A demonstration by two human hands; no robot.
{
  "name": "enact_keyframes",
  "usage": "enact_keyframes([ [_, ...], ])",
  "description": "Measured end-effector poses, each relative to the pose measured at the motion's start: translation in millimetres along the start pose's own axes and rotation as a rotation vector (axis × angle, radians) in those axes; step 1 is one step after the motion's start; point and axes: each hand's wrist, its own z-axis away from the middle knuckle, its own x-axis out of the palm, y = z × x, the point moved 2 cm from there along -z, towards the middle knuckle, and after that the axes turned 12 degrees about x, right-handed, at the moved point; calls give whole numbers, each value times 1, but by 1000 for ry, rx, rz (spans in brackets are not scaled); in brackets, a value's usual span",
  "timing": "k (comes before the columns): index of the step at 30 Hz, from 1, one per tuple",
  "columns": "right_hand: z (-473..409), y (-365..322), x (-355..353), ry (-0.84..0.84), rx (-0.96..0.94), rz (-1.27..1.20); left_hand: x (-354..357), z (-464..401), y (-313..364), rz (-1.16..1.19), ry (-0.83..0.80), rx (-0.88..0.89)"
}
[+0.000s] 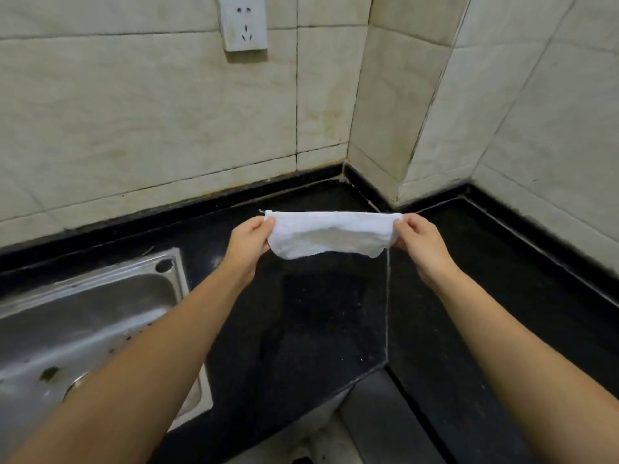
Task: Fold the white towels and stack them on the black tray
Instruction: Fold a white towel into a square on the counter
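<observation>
Item: two-handed grip on one white towel. Left hand pinches the towel's left end, thumb and fingers curled round the cloth; right hand pinches the right end likewise. Both grips closed on the same piece, one at each short end. Towel: held in the air above the black bench, stretched between the hands with its long axis running left to right, top edge taut and nearly level, lower edge sagging in a shallow curve; it appears already doubled over once, though the layers are hard to count. Relation governing the next move, by judgement: the cloth lies directly between the hands, neither hand nearer than the other, so a further fold would bring one end across to the other along that axis, or the piece would be lowered flat to the bench just beneath. Surroundings: steel sink set into the bench at lower left, well apart from the towel; tiled wall behind, forming a corner at right; wall socket above. Not seen: no black tray, no other towels, no finished stack appear in view. The fingertips behind the cloth are hidden; both forearms run out of the picture at its lower edge.
</observation>
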Motion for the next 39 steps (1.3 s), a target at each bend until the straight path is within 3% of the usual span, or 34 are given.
enact_keyframes([
  [6,6,102,-2,-101,141,258,0,59,-86,-233,-89,-206],
  [10,14,133,-6,-205,213,375,5,95,-115,-314,-103,-310],
  [17,-35,112,16,-120,235,440,18,54,-124,-540,12,-220],
  [21,-64,116,36,-26,233,585,27,24,-136,-791,-35,-157],
  [24,-66,126,43,36,160,802,31,24,-147,-1007,-69,-76],
  [27,-61,121,54,109,-3,901,24,37,-146,-984,16,-45],
  [29,-58,107,75,32,-144,934,14,50,-146,-1001,19,-43],
  [32,-48,86,133,-257,-254,954,2,74,-150,-1123,-69,-42],
  [34,-39,80,173,-396,-261,1041,-2,83,-151,-1169,-75,-37],
  [39,-40,76,210,-498,-97,1307,7,82,-149,-1183,-124,-112],
])
